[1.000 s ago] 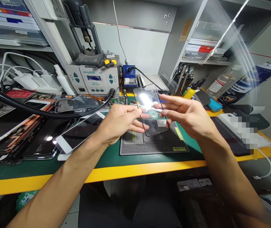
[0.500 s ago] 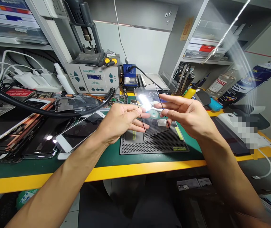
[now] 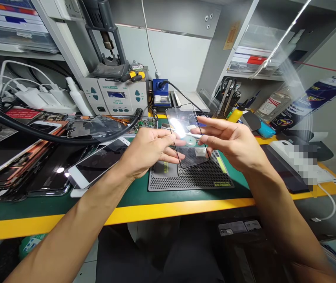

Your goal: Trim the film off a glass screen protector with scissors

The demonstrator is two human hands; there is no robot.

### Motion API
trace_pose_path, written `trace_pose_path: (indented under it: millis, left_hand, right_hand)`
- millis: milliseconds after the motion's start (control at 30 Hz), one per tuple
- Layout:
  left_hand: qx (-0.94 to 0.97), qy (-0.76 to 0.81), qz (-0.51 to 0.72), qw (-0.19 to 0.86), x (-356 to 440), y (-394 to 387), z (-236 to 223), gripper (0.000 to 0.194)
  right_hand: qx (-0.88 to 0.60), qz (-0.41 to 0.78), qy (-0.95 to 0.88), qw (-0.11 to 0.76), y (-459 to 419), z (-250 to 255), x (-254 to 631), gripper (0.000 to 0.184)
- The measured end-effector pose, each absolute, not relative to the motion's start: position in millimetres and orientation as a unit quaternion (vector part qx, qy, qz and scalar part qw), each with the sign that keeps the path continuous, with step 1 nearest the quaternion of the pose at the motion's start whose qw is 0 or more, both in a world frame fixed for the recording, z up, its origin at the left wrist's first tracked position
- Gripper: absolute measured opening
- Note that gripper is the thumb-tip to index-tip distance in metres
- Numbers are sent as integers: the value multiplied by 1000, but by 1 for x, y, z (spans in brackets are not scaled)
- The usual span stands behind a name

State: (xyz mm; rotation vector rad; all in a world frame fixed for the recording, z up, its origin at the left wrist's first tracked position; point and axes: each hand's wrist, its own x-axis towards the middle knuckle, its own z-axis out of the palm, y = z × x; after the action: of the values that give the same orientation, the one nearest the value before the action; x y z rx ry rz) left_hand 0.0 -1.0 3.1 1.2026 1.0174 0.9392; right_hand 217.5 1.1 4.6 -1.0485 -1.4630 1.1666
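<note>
A clear phone screen glass (image 3: 191, 133) with a thin black border is held up tilted in front of me, a bright reflection on its upper left. My left hand (image 3: 154, 151) grips its left edge between thumb and fingers. On the opposite edge, the thumb and fingers of my right hand (image 3: 227, 139) hold it too. Through the pane show a round pale green disc and a small white piece. Below the glass lies a grey perforated mat (image 3: 191, 182) on the green work surface (image 3: 135, 194).
Phones and phone parts (image 3: 94, 169) crowd the left, under a thick black hose (image 3: 38, 133). A soldering station (image 3: 116, 94) stands behind. At right are tools (image 3: 229, 92), a clear bottle (image 3: 275, 104), a blue spray can (image 3: 312, 98) and a dark phone (image 3: 285, 169).
Both hands keep the same grip on the glass, which stays almost in place. The whole view has shifted very slightly.
</note>
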Motion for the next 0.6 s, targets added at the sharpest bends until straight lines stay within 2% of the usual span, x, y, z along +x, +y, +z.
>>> trace_pose_path:
  millis: [333,600]
  left_hand:
    - [519,428,410,616,-1,1,1,14]
    - [526,433,403,611,-1,0,2,20]
  right_hand:
    - [-427,481,-596,480,1,5,217,50]
    - [-433,480,-591,482,-1,6,217,51]
